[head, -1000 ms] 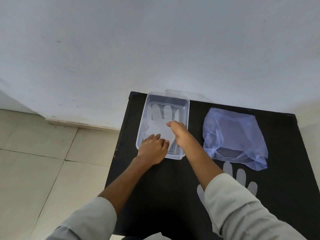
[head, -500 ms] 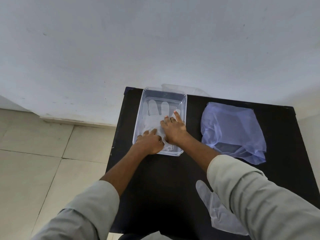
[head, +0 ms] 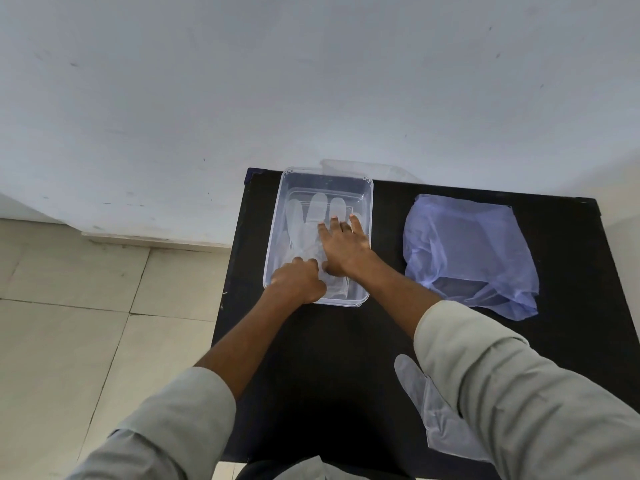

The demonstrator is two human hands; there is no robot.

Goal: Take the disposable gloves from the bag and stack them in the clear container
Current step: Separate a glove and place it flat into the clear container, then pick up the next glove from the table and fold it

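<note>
A clear container stands at the back left of the black table. A translucent disposable glove lies flat inside it, fingers pointing away from me. My right hand lies spread flat on the glove, fingers apart. My left hand rests at the container's near end, fingers curled down onto the glove's cuff. A crumpled blue plastic bag lies to the right of the container. Another glove lies on the table near me, partly hidden by my right sleeve.
The black table stands against a white wall. A clear lid or second container shows behind the clear container at the wall. Tiled floor lies to the left of the table.
My right hand has opened from a curled pose and slid forward, flat over the glove in the container. My left hand stayed at the container's near end.
</note>
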